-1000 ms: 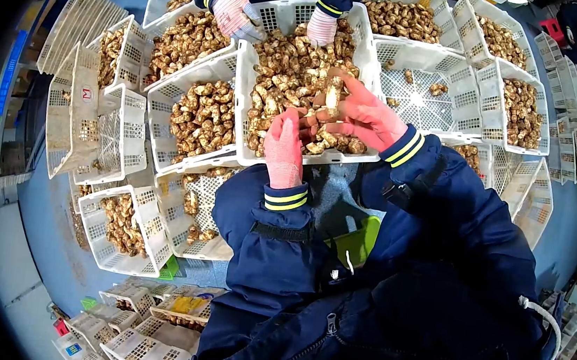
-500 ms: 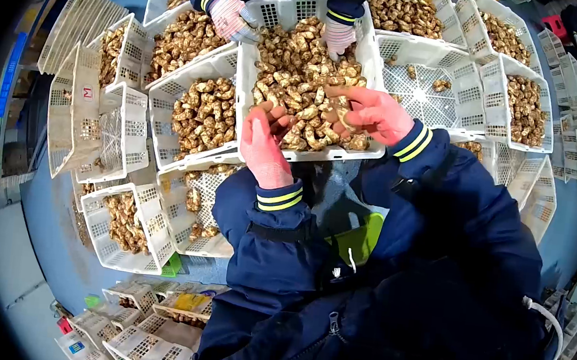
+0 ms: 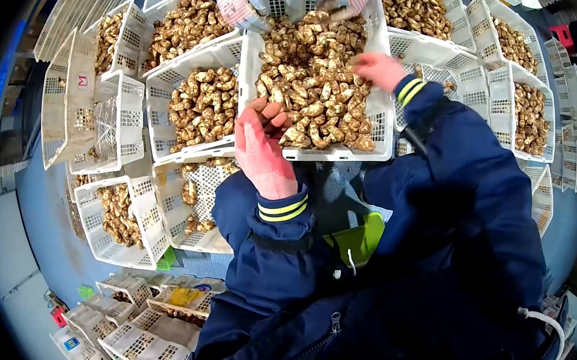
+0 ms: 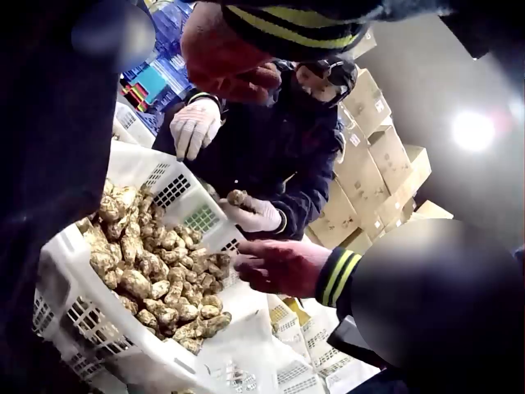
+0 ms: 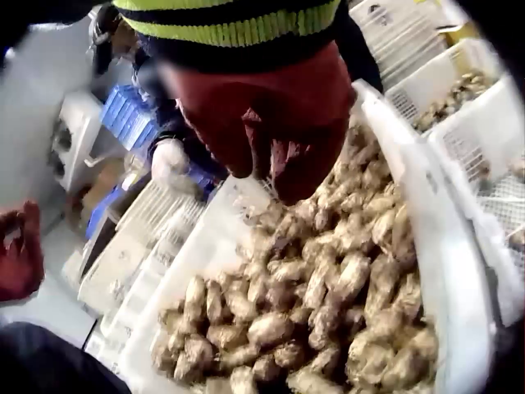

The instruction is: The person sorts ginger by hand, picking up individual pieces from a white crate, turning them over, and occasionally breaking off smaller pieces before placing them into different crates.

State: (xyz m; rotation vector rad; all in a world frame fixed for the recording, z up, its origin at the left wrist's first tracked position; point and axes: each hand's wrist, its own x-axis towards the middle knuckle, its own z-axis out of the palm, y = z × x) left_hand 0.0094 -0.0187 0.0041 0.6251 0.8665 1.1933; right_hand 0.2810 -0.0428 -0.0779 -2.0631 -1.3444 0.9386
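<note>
A white plastic crate (image 3: 246, 81) holds a heap of stubby, mottled brown-and-cream pieces (image 3: 325, 96) that look like mushrooms. My left hand (image 3: 264, 148), in a pink glove, is at the crate's near left corner with loosely bent fingers and nothing visible in them. Over the crate's right side, my right hand (image 3: 378, 71) points its fingers left above the heap. In the left wrist view that right hand (image 4: 283, 267) has nearly straight fingers and no piece shows in it. The right wrist view shows its fingers (image 5: 299, 168) hanging down over the pieces.
Across the crate another person's gloved hands (image 3: 236, 4) work at the far end; one holds a piece (image 4: 238, 197). Crates of similar pieces (image 3: 203, 104) stand on the left, others (image 3: 530, 121) on the right. A crate with few pieces (image 3: 478, 77) adjoins the right side.
My right hand, which held a piece upright between both hands, has moved away to the right and shows none now. My left hand has drawn left. The other person's hand has moved back up.
</note>
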